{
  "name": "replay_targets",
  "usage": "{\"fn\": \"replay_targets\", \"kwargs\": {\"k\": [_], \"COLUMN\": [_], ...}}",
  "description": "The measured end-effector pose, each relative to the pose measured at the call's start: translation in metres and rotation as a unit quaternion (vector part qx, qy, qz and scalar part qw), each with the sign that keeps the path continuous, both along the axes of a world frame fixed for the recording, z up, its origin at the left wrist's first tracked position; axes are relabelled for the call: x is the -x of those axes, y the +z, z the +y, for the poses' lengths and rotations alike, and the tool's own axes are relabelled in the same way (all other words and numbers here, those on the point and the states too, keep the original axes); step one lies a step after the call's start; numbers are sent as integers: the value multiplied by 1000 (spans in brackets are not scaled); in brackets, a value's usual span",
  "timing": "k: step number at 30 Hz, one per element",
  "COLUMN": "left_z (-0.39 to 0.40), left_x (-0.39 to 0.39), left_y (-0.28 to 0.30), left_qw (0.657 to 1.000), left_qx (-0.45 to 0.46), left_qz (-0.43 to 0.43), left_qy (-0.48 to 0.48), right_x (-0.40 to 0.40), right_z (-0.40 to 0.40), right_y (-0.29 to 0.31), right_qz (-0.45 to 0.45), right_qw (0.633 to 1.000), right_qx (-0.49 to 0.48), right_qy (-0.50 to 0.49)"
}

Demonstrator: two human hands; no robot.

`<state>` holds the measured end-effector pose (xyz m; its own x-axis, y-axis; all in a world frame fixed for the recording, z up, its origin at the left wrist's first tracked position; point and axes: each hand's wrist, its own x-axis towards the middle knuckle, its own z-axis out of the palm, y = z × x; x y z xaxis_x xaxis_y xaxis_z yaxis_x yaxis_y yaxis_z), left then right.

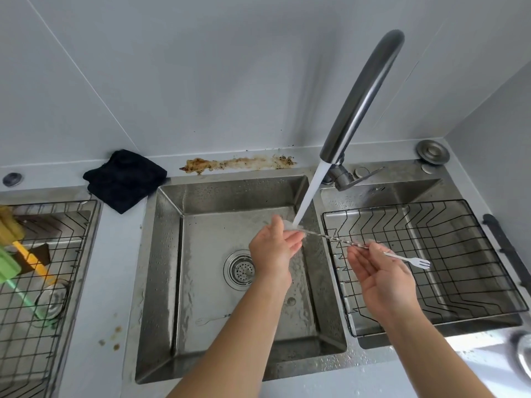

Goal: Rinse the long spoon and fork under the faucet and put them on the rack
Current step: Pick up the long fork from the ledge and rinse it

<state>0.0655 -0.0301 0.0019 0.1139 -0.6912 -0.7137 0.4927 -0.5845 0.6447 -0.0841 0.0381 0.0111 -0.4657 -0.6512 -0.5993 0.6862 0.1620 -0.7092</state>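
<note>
Both hands' grips pinch the long spoon and fork [333,238]; tines beyond right hand [379,271].

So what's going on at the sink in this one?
A person is rinsing a long twisted-handle utensil under the running faucet. The left hand holds one end in the water stream over the middle sink, while the right hand supports the shaft near its fork tip, which sticks out over the wire rack on the right. Nothing lies on that rack yet.
</note>
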Motion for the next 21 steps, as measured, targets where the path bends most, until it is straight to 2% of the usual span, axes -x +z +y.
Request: {"fn": "replay_targets", "kwargs": {"k": [5,8,11,14,18,21], "left_z": [-9,-13,-12,-8,-8,-6], "left_x": [-9,-13,-14,-12,-7,-5], "left_y": [2,2,1,1,0,-4], "left_qw": [998,996,990,986,994,993], "left_qx": [-33,-3,50,89,61,64], "left_qz": [19,16,-31,-61,-67,-71], "left_qy": [-48,-93,-129,-124,-65,-69], "right_x": [6,11,12,8,7,8], "right_z": [-1,-2,-2,-3,-4,-4], "right_y": [1,1,-1,-1,-2,-3], "right_qz": [18,4,-5,-4,5,5], "right_qw": [999,999,999,999,999,999], "right_qx": [39,45,42,37,36,35], "right_qy": [21,10,-1,5,12,13]}}
